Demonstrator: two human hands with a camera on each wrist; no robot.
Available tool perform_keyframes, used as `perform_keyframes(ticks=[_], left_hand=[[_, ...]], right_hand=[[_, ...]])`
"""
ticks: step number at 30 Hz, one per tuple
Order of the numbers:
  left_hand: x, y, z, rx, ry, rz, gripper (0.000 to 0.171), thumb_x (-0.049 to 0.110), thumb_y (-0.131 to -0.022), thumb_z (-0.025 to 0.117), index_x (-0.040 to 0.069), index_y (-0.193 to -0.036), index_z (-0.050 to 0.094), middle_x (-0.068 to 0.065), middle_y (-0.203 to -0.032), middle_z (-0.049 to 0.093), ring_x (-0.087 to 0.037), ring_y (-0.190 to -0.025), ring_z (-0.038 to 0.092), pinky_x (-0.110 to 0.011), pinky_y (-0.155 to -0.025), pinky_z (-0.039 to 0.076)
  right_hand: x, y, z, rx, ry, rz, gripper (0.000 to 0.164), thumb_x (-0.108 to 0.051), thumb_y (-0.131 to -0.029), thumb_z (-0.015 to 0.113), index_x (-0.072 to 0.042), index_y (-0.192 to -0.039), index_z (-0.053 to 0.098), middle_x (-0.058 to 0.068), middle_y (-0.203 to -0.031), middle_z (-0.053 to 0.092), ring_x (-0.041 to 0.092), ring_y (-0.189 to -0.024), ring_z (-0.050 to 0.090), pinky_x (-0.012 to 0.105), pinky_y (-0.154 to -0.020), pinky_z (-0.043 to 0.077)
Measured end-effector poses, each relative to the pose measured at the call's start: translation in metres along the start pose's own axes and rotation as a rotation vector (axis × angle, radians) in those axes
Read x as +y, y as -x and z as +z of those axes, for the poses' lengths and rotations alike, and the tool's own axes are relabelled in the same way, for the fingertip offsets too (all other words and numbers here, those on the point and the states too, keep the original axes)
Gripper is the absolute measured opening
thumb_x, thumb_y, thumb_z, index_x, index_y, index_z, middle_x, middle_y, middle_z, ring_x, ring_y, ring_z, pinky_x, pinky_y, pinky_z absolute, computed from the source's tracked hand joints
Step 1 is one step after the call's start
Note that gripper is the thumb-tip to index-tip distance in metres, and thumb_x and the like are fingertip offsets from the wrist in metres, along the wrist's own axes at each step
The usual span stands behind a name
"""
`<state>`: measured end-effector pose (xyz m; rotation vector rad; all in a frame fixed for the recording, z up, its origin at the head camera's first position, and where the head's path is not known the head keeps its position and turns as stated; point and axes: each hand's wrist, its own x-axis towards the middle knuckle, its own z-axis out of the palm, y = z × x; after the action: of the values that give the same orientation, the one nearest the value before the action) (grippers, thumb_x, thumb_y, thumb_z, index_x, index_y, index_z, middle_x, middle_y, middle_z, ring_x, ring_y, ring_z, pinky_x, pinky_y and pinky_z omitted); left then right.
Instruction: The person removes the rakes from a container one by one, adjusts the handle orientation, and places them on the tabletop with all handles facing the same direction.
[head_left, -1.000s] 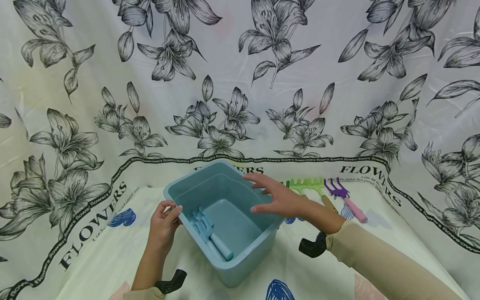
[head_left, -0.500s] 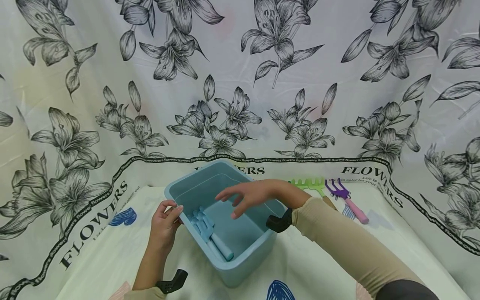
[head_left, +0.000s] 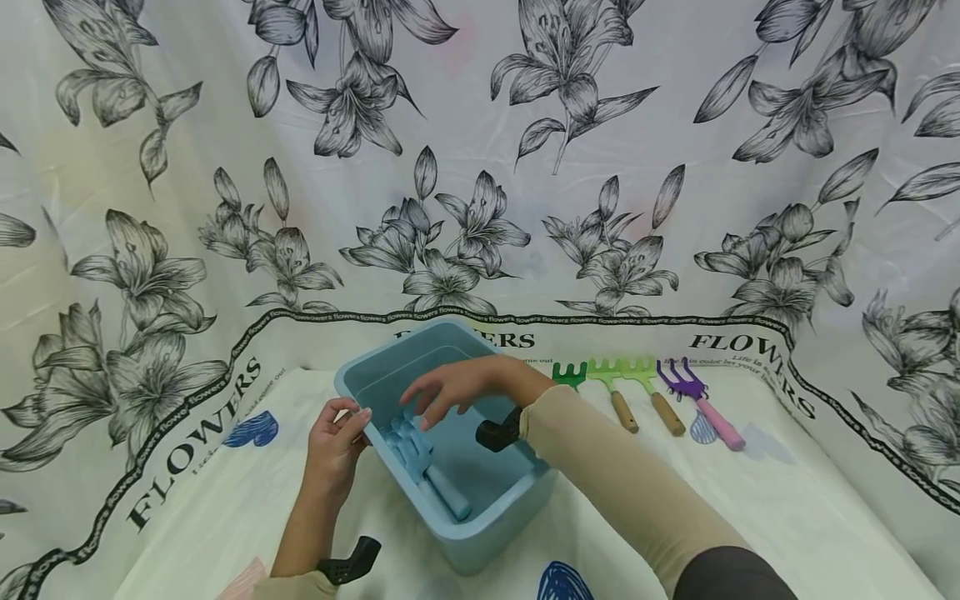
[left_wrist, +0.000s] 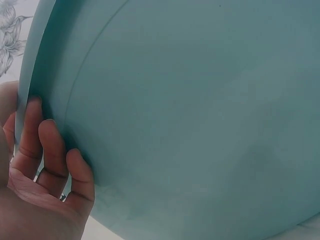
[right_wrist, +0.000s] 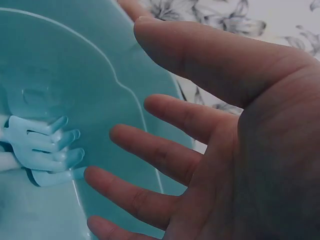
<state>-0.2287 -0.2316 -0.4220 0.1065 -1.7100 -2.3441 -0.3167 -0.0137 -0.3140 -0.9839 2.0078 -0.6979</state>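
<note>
A blue plastic tub (head_left: 498,533) stands in the middle of the head view. Inside it, along the left wall, lie blue hand forks (head_left: 448,493), overlapping one another; their tines (right_wrist: 45,150) show in the right wrist view. My left hand (head_left: 333,450) grips the tub's left rim, thumb on one side and fingers under it, as the left wrist view (left_wrist: 50,185) shows from below. Over the tub's opening hovers my right hand (head_left: 453,390), fingers spread and holding nothing. Its fingertips are just above the fork tines in the head view.
To the right of the tub, at the back of the white cloth, lie a dark green rake head (head_left: 570,375), two light green rakes with wooden handles (head_left: 624,412) and a purple fork with a pink handle (head_left: 722,423). A flower-printed curtain (head_left: 480,150) hangs behind.
My right hand has moved left, from above the tub's right rim to over the forks inside. The left hand keeps its hold on the rim, and the tub stays in place.
</note>
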Motion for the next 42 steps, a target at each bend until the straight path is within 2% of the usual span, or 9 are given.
perform_keyframes(ticks=[5,11,16,24,28,33,39,42], left_hand=[[-0.001,-0.002,-0.001,-0.003,0.016,0.007,0.027,0.011,-0.095,0.064,0.0,-0.107,0.043,-0.001,-0.074,0.062,-0.015,-0.058,0.055,-0.027,-0.064,0.05],[-0.003,-0.002,-0.001,0.0,0.017,0.024,0.029,0.008,-0.096,0.062,-0.004,-0.11,0.039,0.0,-0.075,0.062,-0.014,-0.058,0.055,-0.027,-0.063,0.05],[-0.004,-0.002,0.001,-0.001,0.008,0.025,0.028,0.007,-0.096,0.061,-0.004,-0.109,0.04,0.0,-0.074,0.062,-0.014,-0.058,0.055,-0.027,-0.063,0.05],[-0.002,-0.003,0.0,0.005,-0.006,0.017,0.027,0.007,-0.096,0.061,-0.004,-0.11,0.04,0.001,-0.075,0.063,-0.014,-0.059,0.056,-0.028,-0.064,0.05],[-0.002,-0.003,0.0,0.012,-0.019,0.002,0.025,0.007,-0.097,0.059,-0.002,-0.111,0.04,0.001,-0.076,0.064,-0.015,-0.061,0.056,-0.028,-0.066,0.05],[-0.003,-0.003,-0.002,0.009,-0.016,0.0,0.025,0.013,-0.095,0.064,0.003,-0.107,0.045,0.001,-0.077,0.064,-0.015,-0.061,0.057,-0.028,-0.069,0.051],[-0.004,-0.002,-0.003,-0.028,-0.003,0.046,0.014,0.01,-0.096,0.062,0.011,-0.101,0.049,0.0,-0.073,0.062,-0.014,-0.06,0.056,-0.027,-0.066,0.05],[-0.004,-0.002,-0.004,-0.03,0.003,0.056,0.012,0.009,-0.096,0.062,0.014,-0.099,0.051,0.001,-0.072,0.061,-0.014,-0.061,0.056,-0.027,-0.065,0.05]], right_hand=[[0.001,-0.018,0.004,0.005,-0.031,0.02,0.057,-0.031,-0.093,0.065,-0.022,-0.145,0.044,-0.002,-0.135,0.055,0.014,-0.111,0.059,0.048,-0.096,0.043],[0.008,-0.034,0.011,0.007,-0.051,0.055,0.058,-0.029,-0.093,0.065,-0.018,-0.146,0.042,0.005,-0.137,0.053,0.025,-0.117,0.057,0.052,-0.097,0.042],[0.018,-0.04,0.023,-0.015,-0.06,0.111,0.058,-0.03,-0.093,0.065,-0.018,-0.145,0.044,0.003,-0.137,0.053,0.03,-0.121,0.055,0.051,-0.097,0.042],[0.024,-0.045,0.035,-0.053,-0.054,0.219,0.053,-0.031,-0.09,0.069,-0.02,-0.138,0.052,0.004,-0.138,0.049,0.03,-0.116,0.057,0.052,-0.095,0.044],[0.027,-0.047,0.038,-0.094,-0.033,0.286,0.05,-0.033,-0.089,0.069,-0.02,-0.136,0.055,0.003,-0.132,0.052,0.031,-0.113,0.059,0.053,-0.092,0.046],[0.029,-0.049,0.042,-0.169,-0.031,0.364,0.048,-0.033,-0.089,0.069,-0.022,-0.134,0.057,-0.001,-0.123,0.058,0.032,-0.113,0.058,0.055,-0.096,0.042],[0.027,-0.05,0.047,-0.235,-0.036,0.435,0.045,-0.032,-0.088,0.069,-0.025,-0.132,0.059,-0.004,-0.12,0.059,0.035,-0.117,0.053,0.058,-0.1,0.036],[0.026,-0.05,0.049,-0.266,0.008,0.444,0.042,-0.033,-0.088,0.069,-0.025,-0.129,0.061,-0.005,-0.12,0.061,0.036,-0.119,0.052,0.056,-0.101,0.036]])
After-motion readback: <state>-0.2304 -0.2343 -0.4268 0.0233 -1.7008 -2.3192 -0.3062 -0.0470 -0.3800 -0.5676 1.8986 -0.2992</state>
